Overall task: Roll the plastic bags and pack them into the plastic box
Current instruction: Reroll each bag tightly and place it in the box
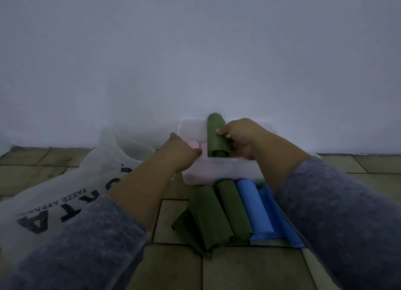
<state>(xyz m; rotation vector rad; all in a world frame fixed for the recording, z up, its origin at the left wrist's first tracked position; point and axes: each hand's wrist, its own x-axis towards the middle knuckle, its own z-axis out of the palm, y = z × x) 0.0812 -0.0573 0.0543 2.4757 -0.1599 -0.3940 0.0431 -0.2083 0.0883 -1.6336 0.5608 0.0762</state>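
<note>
A clear plastic box (pixel 219 172) stands on the floor against the wall. My right hand (pixel 240 138) grips a rolled green bag (pixel 216 135) and holds it upright over the box's inside. Pink rolls (pixel 194 144) stand in the box beside it. My left hand (pixel 182 153) rests at the box's left side against the pink rolls; whether it grips anything is hidden. In front of the box lie rolled green bags (pixel 219 216) and rolled blue bags (pixel 256 209) side by side.
A large white plastic bag with black lettering (pixel 65 198) lies crumpled at the left, partly under my left sleeve. The floor is tan tile (pixel 173 266). A pale wall (pixel 195 51) rises right behind the box.
</note>
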